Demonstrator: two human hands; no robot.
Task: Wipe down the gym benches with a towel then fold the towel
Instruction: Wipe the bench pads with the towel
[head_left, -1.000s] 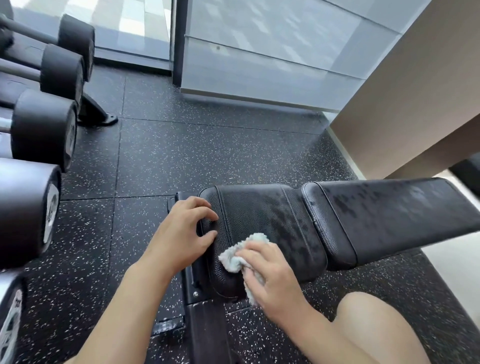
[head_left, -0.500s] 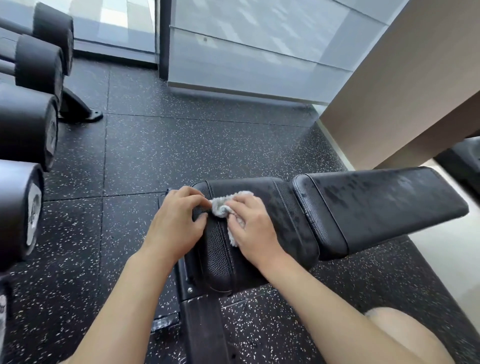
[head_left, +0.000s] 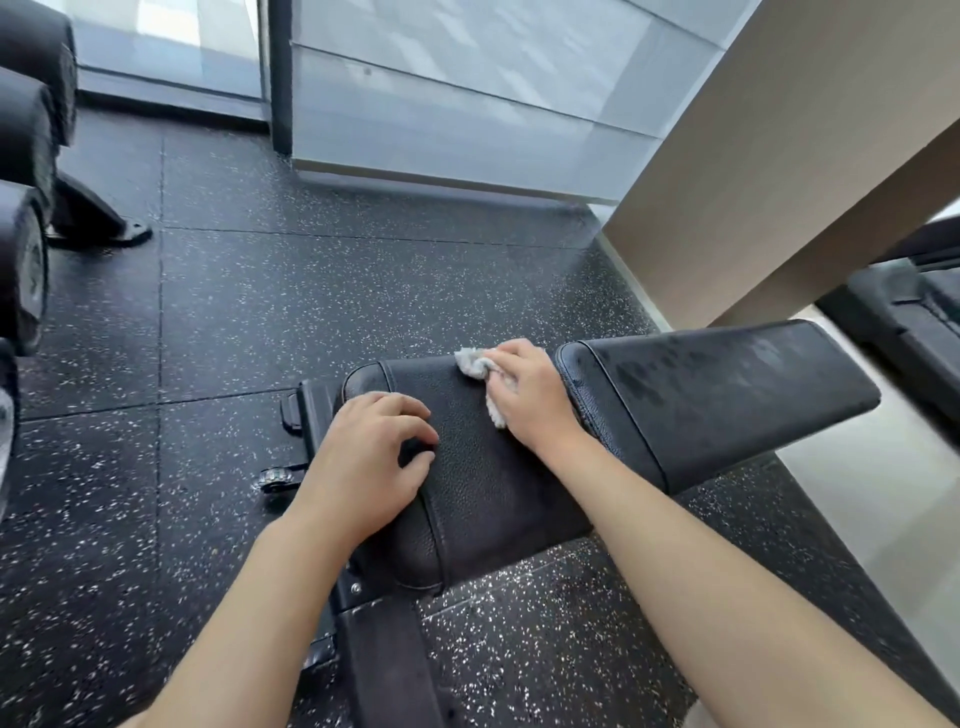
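The right hand (head_left: 530, 397) held a bunched pale towel (head_left: 474, 365) against the far edge of the bench's seat pad (head_left: 483, 478), just beside the gap to the back pad (head_left: 727, 395); its grip was curled round the cloth, part of which trailed out beneath the palm. The left hand (head_left: 366, 462) rested on the seat pad's near-left end, fingers (head_left: 415, 415) loosely bent and holding nothing. The back pad, right of the seat pad, showed streaks. Dumbbells (head_left: 26, 156) sat on a rack well left of the seat pad, on speckled rubber floor (head_left: 311, 291).
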